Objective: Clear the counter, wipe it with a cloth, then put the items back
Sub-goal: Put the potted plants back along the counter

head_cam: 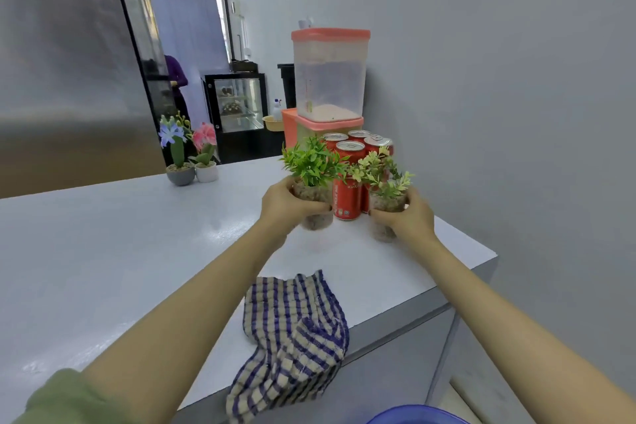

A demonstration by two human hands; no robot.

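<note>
A pale grey counter [137, 251] fills the frame and meets a grey wall on the right. At centre, both my bare arms stretch forward. My left hand [285, 203] curls around a clear pot of green leaves [315, 196]. My right hand [409, 217] wraps a second clear pot of yellow-green leaves [385, 206], just to its right. I cannot tell whether either pot touches the counter. Red cans [347, 196] stand between and behind them, in front of stacked salmon-lidded containers [330, 76]. A blue checked cloth [292, 330] lies crumpled at lower centre, hanging over the counter's near edge. Two small flower pots [191, 169] stand at middle left.
</note>
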